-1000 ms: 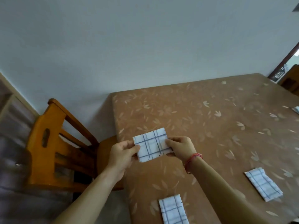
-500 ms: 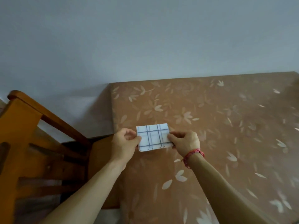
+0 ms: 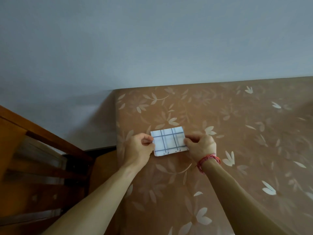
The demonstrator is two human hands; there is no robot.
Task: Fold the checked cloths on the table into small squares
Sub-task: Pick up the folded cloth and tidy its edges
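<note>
A white checked cloth with blue lines is folded into a small rectangle, several layers thick at its near edge. I hold it just above the brown leaf-patterned table, near the table's far left corner. My left hand pinches its left edge. My right hand, with a red band on the wrist, pinches its right edge. No other cloth is in view.
A wooden chair stands to the left of the table, its backrest close to my left arm. A pale grey wall runs right behind the table's far edge.
The view has swung left and closer, so the folded cloths near the front edge have left the frame. Both hands carried the cloth toward the far left corner and lower to the table.
</note>
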